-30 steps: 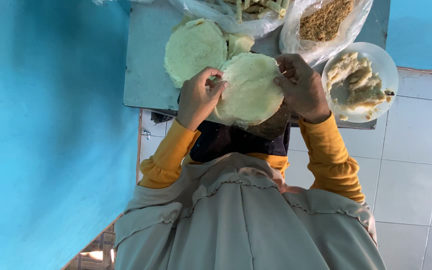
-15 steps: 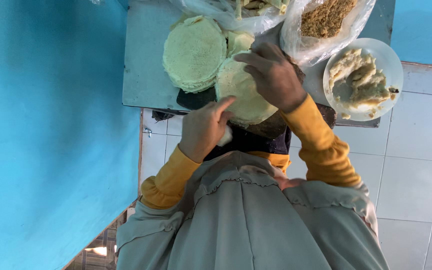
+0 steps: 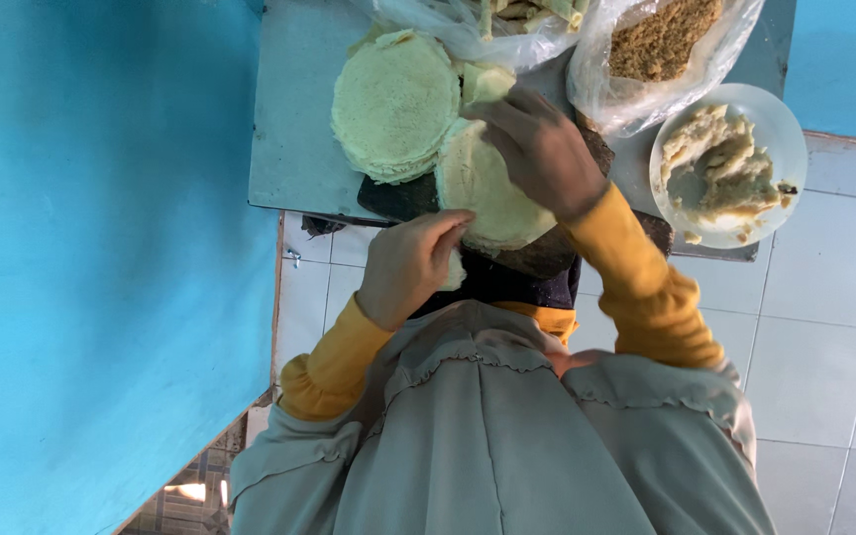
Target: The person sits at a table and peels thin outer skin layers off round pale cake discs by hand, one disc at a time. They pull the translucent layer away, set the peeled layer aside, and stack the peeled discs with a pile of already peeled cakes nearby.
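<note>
Head view, white plate (image 3: 783, 129) of dough (image 3: 720, 163)

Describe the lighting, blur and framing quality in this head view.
Head view: soft, even daylight, no harsh glare; the white plate looks bright; the right hand over the round wrapper is slightly motion-blurred; the left hand is sharper; the plastic bags are cropped at the top.

The right hand (image 3: 537, 149) covers the far edge of the pale round wrapper (image 3: 482, 188), hiding whatever lies beneath its palm. Two clear plastic bags (image 3: 646, 59) are cut off by the top edge. Left hand (image 3: 408, 267) fingertips are blurred against the wrapper.
</note>
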Available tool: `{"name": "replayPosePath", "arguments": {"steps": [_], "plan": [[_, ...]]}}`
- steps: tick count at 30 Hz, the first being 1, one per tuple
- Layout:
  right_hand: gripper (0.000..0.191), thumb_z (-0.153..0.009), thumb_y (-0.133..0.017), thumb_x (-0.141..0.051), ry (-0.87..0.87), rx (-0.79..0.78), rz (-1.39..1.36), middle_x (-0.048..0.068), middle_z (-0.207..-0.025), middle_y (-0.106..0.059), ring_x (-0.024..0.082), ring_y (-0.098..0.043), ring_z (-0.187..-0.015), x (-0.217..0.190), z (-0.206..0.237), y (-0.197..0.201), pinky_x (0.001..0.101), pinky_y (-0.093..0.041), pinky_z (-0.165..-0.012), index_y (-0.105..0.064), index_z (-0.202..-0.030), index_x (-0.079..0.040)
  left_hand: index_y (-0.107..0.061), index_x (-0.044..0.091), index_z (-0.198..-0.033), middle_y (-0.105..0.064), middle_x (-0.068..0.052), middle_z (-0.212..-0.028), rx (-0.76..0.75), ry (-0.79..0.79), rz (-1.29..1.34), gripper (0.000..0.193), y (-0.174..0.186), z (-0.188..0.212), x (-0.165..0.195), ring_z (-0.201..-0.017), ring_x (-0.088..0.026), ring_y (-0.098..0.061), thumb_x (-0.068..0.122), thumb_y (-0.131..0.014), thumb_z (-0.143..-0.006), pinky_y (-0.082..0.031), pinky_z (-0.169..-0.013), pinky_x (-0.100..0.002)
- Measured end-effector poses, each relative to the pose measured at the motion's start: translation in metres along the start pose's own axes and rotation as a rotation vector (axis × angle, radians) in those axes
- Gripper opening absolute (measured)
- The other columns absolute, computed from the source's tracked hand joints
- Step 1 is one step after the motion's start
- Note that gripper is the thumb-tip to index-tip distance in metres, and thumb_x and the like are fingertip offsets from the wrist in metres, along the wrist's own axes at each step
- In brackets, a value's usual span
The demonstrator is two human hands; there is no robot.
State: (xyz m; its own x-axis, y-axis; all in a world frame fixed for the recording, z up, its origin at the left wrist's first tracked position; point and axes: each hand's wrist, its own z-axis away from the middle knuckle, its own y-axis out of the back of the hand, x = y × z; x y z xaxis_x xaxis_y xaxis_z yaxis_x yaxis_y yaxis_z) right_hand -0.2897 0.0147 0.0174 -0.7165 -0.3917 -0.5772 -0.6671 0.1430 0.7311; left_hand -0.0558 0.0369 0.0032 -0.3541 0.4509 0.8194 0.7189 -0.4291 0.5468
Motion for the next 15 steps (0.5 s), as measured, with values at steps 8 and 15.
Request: {"name": "replayPosePath", "arguments": {"steps": [8,15], "plan": [[0.022,-0.098,-0.068,0.002,-0.430,-0.279,-0.901,0.009,-0.103,-0.063,0.015,-0.070,-0.094,-0.044,0.088,-0.009,0.0276,-0.055,-0.076,-0.063,-0.120,0.001,-0.060,0.000,-0.134,-0.063,-0.004,-0.108,0.028,0.097,0.803,0.029,0.008,0.002,0.015,-0.103,-0.011,-0.059,0.021,-0.049,-0.116,-0.048,-0.093,-0.024],[0.014,-0.103,-0.066,0.002,-0.485,0.188,-1.049,0.007,-0.103,-0.073,0.013,-0.069,-0.093,0.012,0.117,0.018,0.0265,-0.057,-0.087,-0.068,-0.117,0.001,-0.061,-0.003,-0.130,-0.067,-0.003,-0.113,-0.323,0.231,1.065,0.031,0.002,-0.005,0.001,-0.101,-0.010,-0.064,0.002,-0.068,-0.100,-0.056,-0.092,-0.028]]}}
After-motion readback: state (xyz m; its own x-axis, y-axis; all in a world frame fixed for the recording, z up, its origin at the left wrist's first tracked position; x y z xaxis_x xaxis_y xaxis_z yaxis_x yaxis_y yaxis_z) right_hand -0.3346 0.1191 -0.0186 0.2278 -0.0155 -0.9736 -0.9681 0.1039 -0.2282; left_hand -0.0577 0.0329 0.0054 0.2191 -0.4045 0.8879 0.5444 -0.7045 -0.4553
